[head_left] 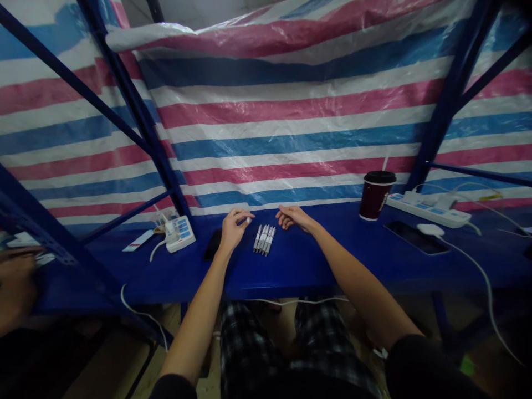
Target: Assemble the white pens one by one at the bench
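My left hand [235, 227] is above the blue shelf top, its thumb and forefinger pinched on a small white object [248, 220]; what kind it is I cannot make out. My right hand [293, 216] hovers opposite, palm turned inward, with loosely bent fingers and nothing visible in them. Between and slightly nearer me than both hands lies a row of several white-and-grey pens [264, 239], side by side, their dark tips pointing toward me. Neither hand touches the pens.
A dark phone [211, 245] lies left of my left wrist. Power strips stand at left [180, 234] and right [428, 210]. A lidded maroon cup [376, 197] with a straw is near a phone [415, 237] bearing a white charger [430, 229]. Another person's hand [16, 285] is at far left.
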The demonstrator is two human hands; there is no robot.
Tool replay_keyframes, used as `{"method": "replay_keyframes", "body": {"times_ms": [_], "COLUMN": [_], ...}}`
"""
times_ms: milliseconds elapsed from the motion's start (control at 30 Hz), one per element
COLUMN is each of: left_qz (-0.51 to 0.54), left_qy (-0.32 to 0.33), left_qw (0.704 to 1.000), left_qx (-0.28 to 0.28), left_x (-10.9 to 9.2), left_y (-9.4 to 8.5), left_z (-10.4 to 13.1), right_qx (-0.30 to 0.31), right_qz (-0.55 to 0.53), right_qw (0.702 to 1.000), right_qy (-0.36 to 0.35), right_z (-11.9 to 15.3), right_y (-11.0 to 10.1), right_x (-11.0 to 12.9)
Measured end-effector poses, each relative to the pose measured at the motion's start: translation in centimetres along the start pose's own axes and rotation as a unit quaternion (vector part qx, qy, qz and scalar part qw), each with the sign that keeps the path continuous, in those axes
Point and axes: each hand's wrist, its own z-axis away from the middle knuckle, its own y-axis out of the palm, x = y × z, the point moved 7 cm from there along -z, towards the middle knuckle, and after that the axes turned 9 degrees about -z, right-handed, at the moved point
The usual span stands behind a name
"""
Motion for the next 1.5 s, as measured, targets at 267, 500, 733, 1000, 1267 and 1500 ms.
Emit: {"method": "replay_keyframes", "body": {"times_ms": [267,500,733,1000,1267,1500], "left_qz": [-0.211,-0.243,-0.266,-0.245,-0.214,-0.218], "left_qy": [0.036,-0.087,-0.126,-0.147,-0.123,-0.085], "left_qw": [0.954,0.949,0.936,0.934,0.945,0.937], "left_qx": [0.210,0.182,0.194,0.214,0.214,0.260], "left_x": [0.6,1.2,-0.8,-3.8,-4.2,-4.3], "left_y": [2.7,3.3,7.2,11.4,9.7,9.9], "left_z": [3.2,2.9,3.1,3.3,3.4,3.5], "right_qx": [0.019,-0.004,0.052,-0.006,-0.016,-0.029], "right_qz": [0.029,0.252,0.368,0.309,0.366,0.467], "right_qw": [0.999,0.968,0.920,0.925,0.917,0.881], "right_qy": [0.006,0.011,0.126,0.220,0.160,0.071], "right_z": [-0.2,0.1,0.7,2.3,2.7,3.2], "right_y": [0.0,-0.2,0.3,-4.7,-5.0,-3.8], "right_x": [-0.5,-0.4,-2.1,-2.4,-0.9,0.2]}}
